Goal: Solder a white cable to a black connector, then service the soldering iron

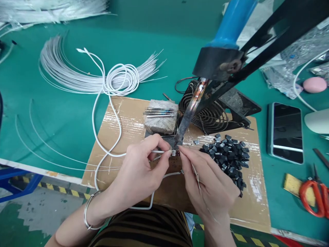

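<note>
And here we are, mid-board: the left hand (146, 164) has thumb and forefinger pinching the white cable (118, 155) near its end, right by a tiny connector (174, 153) under the iron (190, 111). In comes the right hand (208, 181) from the right, fingertips pressed together beside that connector, a thin wire (198, 180) running through the grip; it may be touching the connector, but the tips hide the contact. Any marking there is too small to read.

The cable loops left over the board (253, 209), crosses its far-left edge and coils on the white bundle (74, 77). Bare cardboard shows between that loop and the block (160, 123), which carries metal rods (159, 112). Far side, the fan (213, 115) overhangs the board's far edge, tight beside the iron. Black bits (228, 154) pile close to the right hand, with a bare strip out to the right edge. Beyond, green bench (169, 37) separates board from phone (286, 133); nearer, red-handled scissors (312, 199) overlap a yellow sponge (293, 184).
</note>
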Available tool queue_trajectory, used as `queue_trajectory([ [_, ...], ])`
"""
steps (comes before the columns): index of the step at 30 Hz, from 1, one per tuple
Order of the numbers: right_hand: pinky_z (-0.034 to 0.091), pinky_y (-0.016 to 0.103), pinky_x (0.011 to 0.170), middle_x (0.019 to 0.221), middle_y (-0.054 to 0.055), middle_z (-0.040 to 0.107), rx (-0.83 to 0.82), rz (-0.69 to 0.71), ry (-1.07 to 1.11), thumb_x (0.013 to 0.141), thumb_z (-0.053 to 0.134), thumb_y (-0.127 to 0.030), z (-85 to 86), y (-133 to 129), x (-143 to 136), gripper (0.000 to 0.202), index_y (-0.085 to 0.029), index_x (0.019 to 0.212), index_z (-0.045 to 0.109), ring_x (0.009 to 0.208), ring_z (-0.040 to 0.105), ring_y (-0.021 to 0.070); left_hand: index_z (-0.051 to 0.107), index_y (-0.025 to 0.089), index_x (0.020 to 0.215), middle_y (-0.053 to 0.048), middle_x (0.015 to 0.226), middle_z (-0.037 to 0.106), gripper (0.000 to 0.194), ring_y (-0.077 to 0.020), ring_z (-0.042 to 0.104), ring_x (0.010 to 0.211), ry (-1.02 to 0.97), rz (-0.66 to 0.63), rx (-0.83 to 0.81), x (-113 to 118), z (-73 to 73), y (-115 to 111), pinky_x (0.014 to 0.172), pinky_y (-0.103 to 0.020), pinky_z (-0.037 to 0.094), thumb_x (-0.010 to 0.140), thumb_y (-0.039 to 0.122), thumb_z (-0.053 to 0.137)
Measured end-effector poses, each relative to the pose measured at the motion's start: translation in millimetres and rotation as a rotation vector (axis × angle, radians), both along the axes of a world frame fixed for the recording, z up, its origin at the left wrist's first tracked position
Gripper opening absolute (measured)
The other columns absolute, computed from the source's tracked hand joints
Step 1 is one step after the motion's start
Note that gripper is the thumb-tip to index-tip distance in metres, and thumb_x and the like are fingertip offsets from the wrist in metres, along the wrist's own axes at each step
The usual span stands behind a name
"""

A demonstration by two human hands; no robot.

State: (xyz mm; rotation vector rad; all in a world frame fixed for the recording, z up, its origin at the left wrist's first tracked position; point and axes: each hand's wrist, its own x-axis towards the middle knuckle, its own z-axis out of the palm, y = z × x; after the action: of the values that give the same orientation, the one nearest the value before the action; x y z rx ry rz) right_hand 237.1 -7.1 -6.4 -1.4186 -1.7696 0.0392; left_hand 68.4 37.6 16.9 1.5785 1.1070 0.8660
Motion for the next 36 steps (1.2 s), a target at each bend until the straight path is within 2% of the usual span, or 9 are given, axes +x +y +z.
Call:
queue_trajectory([
  [6, 0.06, 0.03, 0.09, 0.112, 0.008, 0.079, -0.039, 0.132, -0.194, 0.104, 0.066, -0.008, 0.4, -2, 11, 0.024, -0.01, 0.126, 0.073, 0.096, 0.076, 0.0146, 0.066, 0.017, 0.096, 0.0, 0.092, 0.066, 0.015, -0.0212, 0.06, 0.071, -0.006, -0.029, -0.04, -1, 0.2, 0, 0.06, -0.035, 0.038, 0.104, 0.019, 0.054],
  [15, 0.06, 0.028, 0.091, 0.105, 0.009, 0.079, -0.028, 0.162, -0.133, 0.099, 0.07, -0.003, 2.7, 1, 11, 0.018, -0.008, 0.116, 0.074, 0.093, 0.075, 0.0143, 0.067, 0.017, 0.096, 0.0, 0.094, 0.066, 0.015, -0.0218, 0.062, 0.074, -0.02, -0.034, -0.032, -1, -4.2, 0, 0.06, -0.035, 0.038, 0.104, 0.019, 0.054],
  [19, 0.059, 0.023, 0.091, 0.107, 0.007, 0.079, -0.021, 0.047, -0.01, 0.101, 0.068, -0.004, 1.6, -3, 9, 0.022, -0.013, 0.12, 0.073, 0.094, 0.075, 0.0116, 0.066, 0.018, 0.095, 0.0, 0.094, 0.067, 0.015, -0.0213, 0.06, 0.073, -0.024, -0.026, -0.028, -3, -3.3, 0, 0.061, -0.035, 0.038, 0.103, 0.018, 0.054],
  [22, 0.054, 0.026, 0.07, 0.085, 0.002, 0.067, -0.057, -0.136, 0.193, 0.111, 0.052, -0.015, 0.0, -10, 9, 0.026, -0.017, 0.131, 0.069, 0.072, 0.065, 0.0101, 0.065, 0.018, 0.093, 0.0, 0.093, 0.067, 0.014, -0.0216, 0.059, 0.072, -0.018, -0.017, -0.033, -4, -0.8, 1, 0.061, -0.036, 0.036, 0.103, 0.019, 0.055],
  [26, 0.042, 0.029, 0.057, 0.068, -0.001, 0.044, -0.128, -0.195, 0.535, 0.114, 0.045, -0.02, -1.3, -21, 8, 0.033, -0.019, 0.083, 0.055, 0.061, 0.049, 0.0116, 0.064, 0.019, 0.092, 0.0, 0.095, 0.067, 0.013, -0.0213, 0.059, 0.072, -0.03, -0.008, -0.02, -2, 0.3, 3, 0.061, -0.035, 0.036, 0.102, 0.019, 0.055],
  [28, 0.043, 0.031, 0.062, 0.074, 0.003, 0.049, -0.197, -0.158, 0.63, 0.116, 0.042, -0.024, -1.7, -24, 6, 0.04, -0.018, 0.078, 0.054, 0.071, 0.053, 0.0143, 0.064, 0.019, 0.093, 0.0, 0.096, 0.067, 0.013, -0.021, 0.059, 0.072, -0.032, -0.01, -0.014, -2, -0.7, 3, 0.061, -0.035, 0.037, 0.103, 0.018, 0.055],
  [31, 0.049, 0.034, 0.071, 0.091, 0.007, 0.059, -0.287, -0.09, 0.753, 0.116, 0.038, -0.03, -3.7, -25, 2, 0.037, -0.017, 0.104, 0.07, 0.083, 0.059, 0.0174, 0.066, 0.018, 0.094, 0.001, 0.096, 0.068, 0.014, -0.0201, 0.059, 0.072, -0.035, -0.006, -0.008, -1, -2.5, 2, 0.06, -0.034, 0.037, 0.103, 0.017, 0.055],
  [34, 0.052, 0.033, 0.072, 0.093, 0.003, 0.068, -0.311, -0.08, 0.769, 0.113, 0.044, -0.025, -6.9, -26, -3, 0.021, -0.02, 0.123, 0.062, 0.079, 0.063, 0.0156, 0.065, 0.018, 0.093, 0.002, 0.095, 0.068, 0.015, -0.0194, 0.058, 0.071, -0.034, 0.002, 0.0, -2, -2.9, 1, 0.059, -0.034, 0.037, 0.102, 0.016, 0.055],
  [36, 0.05, 0.032, 0.071, 0.088, 0.001, 0.066, -0.283, -0.112, 0.715, 0.11, 0.049, -0.021, -8.1, -25, -5, 0.008, -0.02, 0.112, 0.056, 0.074, 0.061, 0.0144, 0.065, 0.018, 0.092, 0.002, 0.096, 0.068, 0.015, -0.0191, 0.058, 0.071, -0.038, 0.005, -0.001, -2, -2.0, 1, 0.058, -0.033, 0.038, 0.103, 0.016, 0.055],
])
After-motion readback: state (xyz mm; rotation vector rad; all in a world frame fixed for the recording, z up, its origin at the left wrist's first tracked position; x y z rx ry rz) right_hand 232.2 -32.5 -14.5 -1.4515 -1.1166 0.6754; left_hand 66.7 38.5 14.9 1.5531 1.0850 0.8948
